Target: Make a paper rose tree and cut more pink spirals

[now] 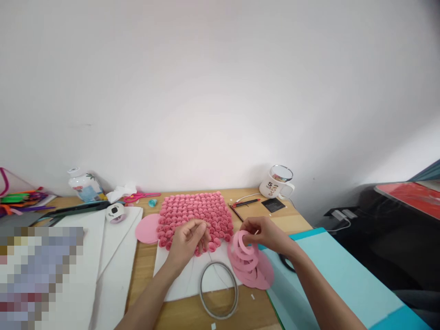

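My left hand [189, 240] is closed in a pinch over the near edge of a patch of pink paper roses [195, 215] stuck on a white sheet [182, 284]; what it pinches is too small to make out. My right hand [264, 233] is closed on the top end of a pink paper spiral strip [249, 263], which hangs in coils down to the wooden table [147, 270]. A grey wire ring [219, 289] lies on the white sheet just in front of both hands. A flat pink paper circle [147, 229] lies left of the roses.
A white mug [277, 183] stands at the back right, with pens [245, 203] and a small black card [273, 205] beside it. A teal board [340, 279] is on the right. White sheets [110, 256], a tape roll [115, 212], a bottle [84, 185] and pink scissors [140, 197] are on the left.
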Motion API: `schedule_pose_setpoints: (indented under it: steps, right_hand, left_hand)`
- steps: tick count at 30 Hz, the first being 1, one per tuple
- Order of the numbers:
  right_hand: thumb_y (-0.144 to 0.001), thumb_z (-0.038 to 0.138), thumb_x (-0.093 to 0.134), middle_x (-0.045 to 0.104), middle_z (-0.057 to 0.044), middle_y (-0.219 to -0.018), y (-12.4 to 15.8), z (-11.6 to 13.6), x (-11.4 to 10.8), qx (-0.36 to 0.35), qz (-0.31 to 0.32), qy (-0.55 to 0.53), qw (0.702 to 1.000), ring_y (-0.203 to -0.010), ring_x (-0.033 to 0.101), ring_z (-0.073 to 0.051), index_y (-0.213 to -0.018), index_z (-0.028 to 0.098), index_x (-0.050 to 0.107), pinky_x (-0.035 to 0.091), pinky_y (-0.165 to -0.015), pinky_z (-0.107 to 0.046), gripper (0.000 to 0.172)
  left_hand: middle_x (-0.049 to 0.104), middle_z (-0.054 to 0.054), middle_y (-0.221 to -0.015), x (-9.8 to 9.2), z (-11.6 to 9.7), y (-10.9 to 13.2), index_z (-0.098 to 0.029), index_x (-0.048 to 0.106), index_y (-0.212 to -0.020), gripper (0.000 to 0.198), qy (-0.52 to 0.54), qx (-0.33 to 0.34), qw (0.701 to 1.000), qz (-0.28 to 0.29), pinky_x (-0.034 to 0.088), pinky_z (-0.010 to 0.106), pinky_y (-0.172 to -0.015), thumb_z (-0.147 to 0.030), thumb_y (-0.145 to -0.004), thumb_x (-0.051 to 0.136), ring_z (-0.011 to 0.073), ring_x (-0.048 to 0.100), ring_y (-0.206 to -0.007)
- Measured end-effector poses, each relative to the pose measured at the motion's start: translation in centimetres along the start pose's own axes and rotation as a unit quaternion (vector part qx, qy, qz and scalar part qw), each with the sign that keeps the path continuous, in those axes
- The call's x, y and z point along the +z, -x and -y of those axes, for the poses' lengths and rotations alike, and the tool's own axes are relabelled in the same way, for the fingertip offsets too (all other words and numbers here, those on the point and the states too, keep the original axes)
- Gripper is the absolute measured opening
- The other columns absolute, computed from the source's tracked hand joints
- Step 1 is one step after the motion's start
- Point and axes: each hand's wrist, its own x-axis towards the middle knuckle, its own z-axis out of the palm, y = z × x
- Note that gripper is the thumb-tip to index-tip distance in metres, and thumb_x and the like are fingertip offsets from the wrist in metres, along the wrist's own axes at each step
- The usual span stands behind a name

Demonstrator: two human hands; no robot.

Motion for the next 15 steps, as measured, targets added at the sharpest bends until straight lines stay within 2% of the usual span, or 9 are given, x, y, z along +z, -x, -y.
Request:
schedule_pose_setpoints:
  steps: [3, 6, 9, 10, 12, 14, 15]
  right_hand:
    - [-0.070, 0.017, 0.060, 0.063, 0.000, -0.061, -0.8, 1.2, -0.1, -0.028, -0.015, -0.043, 0.999, -0.058, 0.057, -0.014, -0.069, 0.015, 0.063, 0.042, -0.057, -0.025, 0.004]
    - [-0.069, 0.017, 0.060, 0.061, 0.002, -0.061, -1.5, 2.3, 0.7, -0.050, -0.031, -0.095, 0.994, -0.057, 0.055, -0.012, -0.067, 0.016, 0.059, 0.041, -0.056, -0.024, 0.003]
    - [-0.066, 0.016, 0.063, 0.061, 0.004, -0.058, -2.0, 3.4, 2.0, -0.042, -0.047, -0.186, 0.980, -0.053, 0.054, -0.011, -0.075, 0.017, 0.057, 0.039, -0.052, -0.022, 0.010]
    - [-0.066, 0.017, 0.065, 0.061, 0.005, -0.058, -2.2, 3.8, 2.4, -0.037, -0.062, -0.226, 0.971, -0.051, 0.053, -0.011, -0.079, 0.017, 0.057, 0.038, -0.050, -0.021, 0.015]
    - [-0.067, 0.024, 0.069, 0.061, 0.005, -0.059, -2.6, 4.5, 3.0, -0.036, -0.104, -0.320, 0.941, -0.051, 0.051, -0.010, -0.085, 0.017, 0.059, 0.038, -0.049, -0.020, 0.022]
    - [-0.068, 0.031, 0.071, 0.063, 0.003, -0.064, -3.0, 5.0, 3.5, -0.044, -0.136, -0.421, 0.896, -0.054, 0.053, -0.009, -0.086, 0.016, 0.061, 0.040, -0.053, -0.020, 0.025]
    - [-0.067, 0.032, 0.072, 0.065, 0.002, -0.067, -3.2, 5.2, 3.7, -0.046, -0.142, -0.465, 0.872, -0.058, 0.055, -0.010, -0.085, 0.016, 0.062, 0.042, -0.056, -0.020, 0.027]
  left_hand:
    - [0.065, 0.004, -0.071, 0.0, 0.2, 0.0, -0.014, 0.059, -0.089, 0.044, 0.000, -0.019, 0.999, 0.034, 0.043, 0.020, -0.041, -0.056, -0.076, 0.060, 0.0131, 0.059, -0.053]
    - [0.066, 0.011, -0.086, 0.2, 0.3, 0.0, -0.013, 0.058, -0.104, 0.062, 0.009, -0.018, 0.995, 0.098, 0.049, 0.024, -0.050, -0.065, -0.071, 0.059, 0.0174, 0.063, -0.067]
    - [0.064, 0.011, -0.083, 0.4, 0.3, 0.0, -0.012, 0.055, -0.107, 0.073, 0.013, -0.007, 0.990, 0.138, 0.048, 0.023, -0.046, -0.073, -0.068, 0.053, 0.0164, 0.060, -0.064]
    - [0.063, 0.009, -0.079, 0.4, 0.4, -0.1, -0.012, 0.054, -0.106, 0.072, 0.016, -0.005, 0.992, 0.127, 0.046, 0.022, -0.043, -0.074, -0.069, 0.051, 0.0153, 0.059, -0.061]
    - [0.058, 0.004, -0.073, 0.3, 0.5, -0.1, -0.014, 0.053, -0.100, 0.065, 0.022, -0.008, 0.997, 0.072, 0.043, 0.020, -0.037, -0.073, -0.072, 0.049, 0.0129, 0.056, -0.053]
    - [0.055, 0.001, -0.065, 0.1, 0.6, -0.2, -0.015, 0.054, -0.086, 0.059, 0.023, -0.027, 0.999, 0.026, 0.040, 0.019, -0.034, -0.072, -0.074, 0.046, 0.0117, 0.055, -0.047]
    - [0.055, 0.001, -0.061, 0.0, 0.7, -0.2, -0.014, 0.053, -0.077, 0.059, 0.024, -0.044, 0.998, 0.029, 0.041, 0.020, -0.035, -0.073, -0.075, 0.044, 0.0121, 0.055, -0.045]
